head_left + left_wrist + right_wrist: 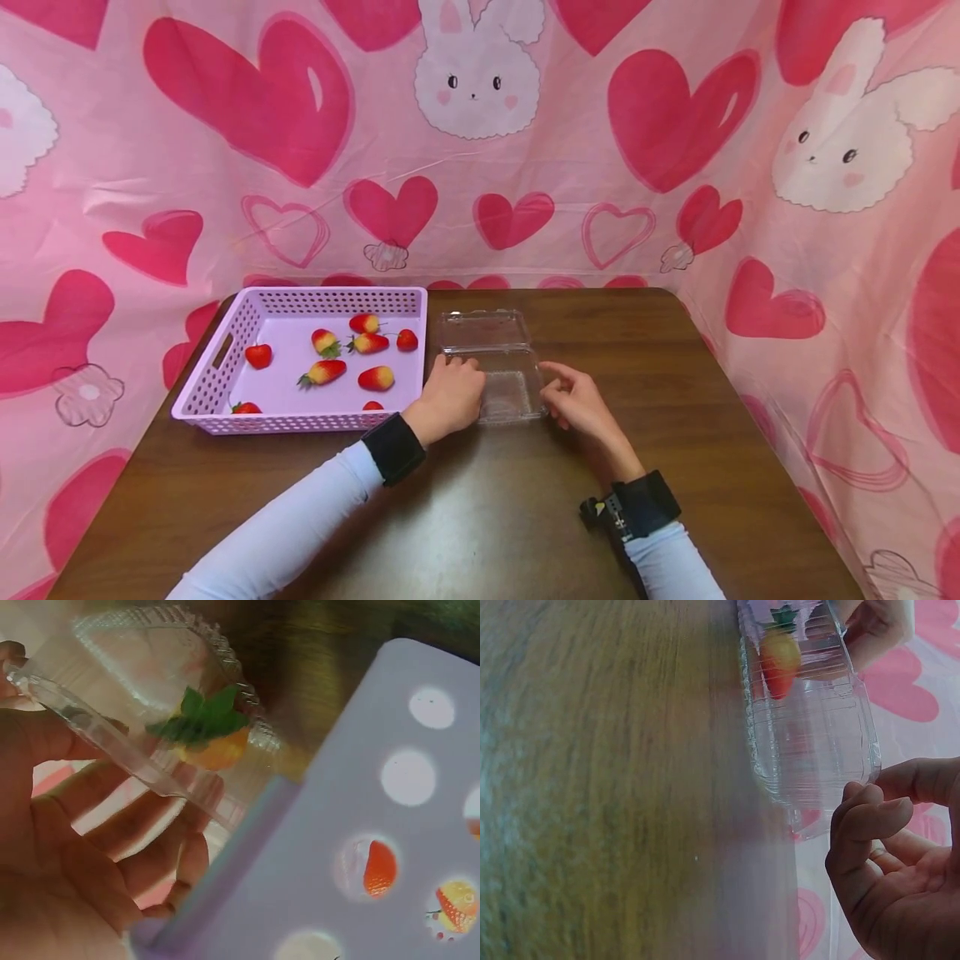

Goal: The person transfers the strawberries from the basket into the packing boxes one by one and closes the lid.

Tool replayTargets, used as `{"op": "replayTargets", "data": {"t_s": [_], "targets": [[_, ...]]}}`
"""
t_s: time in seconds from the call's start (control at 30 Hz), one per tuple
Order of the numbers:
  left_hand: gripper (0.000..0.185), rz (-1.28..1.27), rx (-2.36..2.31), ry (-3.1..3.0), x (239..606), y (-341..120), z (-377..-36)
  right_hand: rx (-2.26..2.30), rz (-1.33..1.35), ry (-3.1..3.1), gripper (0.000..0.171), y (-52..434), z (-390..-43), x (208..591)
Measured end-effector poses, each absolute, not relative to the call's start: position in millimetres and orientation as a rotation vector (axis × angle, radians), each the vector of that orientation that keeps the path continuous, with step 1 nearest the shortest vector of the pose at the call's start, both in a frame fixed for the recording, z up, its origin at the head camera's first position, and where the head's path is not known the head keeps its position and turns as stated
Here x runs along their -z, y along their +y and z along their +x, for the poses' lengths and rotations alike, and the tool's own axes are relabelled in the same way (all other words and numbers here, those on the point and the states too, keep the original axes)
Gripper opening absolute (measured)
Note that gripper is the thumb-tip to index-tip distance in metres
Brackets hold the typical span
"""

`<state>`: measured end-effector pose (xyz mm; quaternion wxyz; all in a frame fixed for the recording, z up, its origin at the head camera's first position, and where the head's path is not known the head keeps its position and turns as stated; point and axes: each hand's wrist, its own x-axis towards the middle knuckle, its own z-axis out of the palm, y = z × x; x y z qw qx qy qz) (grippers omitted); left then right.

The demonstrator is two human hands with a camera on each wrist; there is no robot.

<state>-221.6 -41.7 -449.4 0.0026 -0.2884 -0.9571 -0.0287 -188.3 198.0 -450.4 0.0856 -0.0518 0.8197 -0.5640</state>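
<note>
A clear plastic clamshell container (513,396) sits on the table with its lid (483,330) folded back, away from me. My left hand (453,393) holds the container's left rim, fingers bent over it. At the right rim, my right hand (581,406) pinches the edge between thumb and finger, as the right wrist view shows. A yellow-red strawberry (780,664) with green leaves appears inside the container at its left end; in the head view the left hand covers that spot. Through the clear wall, the left wrist view shows its leaves (202,720).
Left of the container stands a lilac perforated basket (300,423). Several red and yellow strawberries (376,378) and a cherry-like red fruit (258,357) lie in it. The brown wooden table (480,508) ends at a pink heart-patterned cloth (562,167) behind and beside it.
</note>
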Motion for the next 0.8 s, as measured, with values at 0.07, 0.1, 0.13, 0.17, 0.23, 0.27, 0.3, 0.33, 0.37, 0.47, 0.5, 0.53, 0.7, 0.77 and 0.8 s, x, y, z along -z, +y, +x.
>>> {"op": "replayTargets", "data": {"t_s": [0.07, 0.1, 0.13, 0.17, 0.23, 0.27, 0.3, 0.33, 0.37, 0.47, 0.5, 0.53, 0.7, 0.77, 0.8], "targets": [[0.029, -0.888, 0.075, -3.009, 448.7, -41.1, -220.0, 1.681, -0.164, 2.448, 0.046, 195.8, -184.3, 442.4], [0.029, -0.88, 0.073, -3.011, 448.2, -40.8, -219.4, 1.683, -0.166, 2.451, 0.046, 195.3, -183.2, 440.2], [0.029, -0.872, 0.069, -3.011, 448.2, -40.4, -219.0, 1.685, -0.169, 2.454, 0.046, 195.2, -183.0, 439.9], [0.029, -0.865, 0.071, -3.013, 448.0, -40.2, -218.5, 1.689, -0.172, 2.454, 0.046, 195.5, -183.0, 439.8], [0.027, -0.857, 0.084, -3.014, 447.8, -40.3, -217.5, 1.694, -0.175, 2.45, 0.046, 196.0, -183.1, 440.2], [0.026, -0.856, 0.094, -3.013, 447.9, -40.5, -217.1, 1.695, -0.177, 2.447, 0.046, 196.1, -183.4, 440.9], [0.025, -0.858, 0.108, -3.012, 448.2, -40.8, -216.7, 1.692, -0.176, 2.444, 0.046, 196.3, -183.6, 441.5], [0.024, -0.863, 0.127, -3.008, 448.6, -41.1, -216.7, 1.688, -0.177, 2.442, 0.046, 196.5, -183.5, 441.9], [0.023, -0.871, 0.148, -3.007, 448.6, -41.5, -216.4, 1.685, -0.175, 2.439, 0.046, 196.5, -183.1, 441.5], [0.021, -0.892, 0.205, -2.999, 448.9, -42.3, -216.4, 1.68, -0.183, 2.44, 0.046, 196.4, -182.7, 441.3], [0.02, -0.898, 0.222, -2.996, 449.0, -42.5, -216.8, 1.678, -0.184, 2.44, 0.046, 196.7, -182.6, 441.1], [0.02, -0.904, 0.236, -2.992, 449.3, -42.6, -217.4, 1.677, -0.183, 2.439, 0.046, 196.9, -182.6, 440.8], [0.019, -0.916, 0.287, -2.994, 450.4, -42.9, -220.3, 1.677, -0.168, 2.43, 0.046, 197.6, -182.8, 439.4], [0.018, -0.917, 0.293, -2.996, 450.4, -42.8, -220.8, 1.674, -0.163, 2.429, 0.047, 197.6, -182.8, 439.0], [0.016, -0.916, 0.295, -2.997, 450.5, -42.8, -221.0, 1.672, -0.162, 2.429, 0.047, 197.5, -182.8, 438.9]]}}
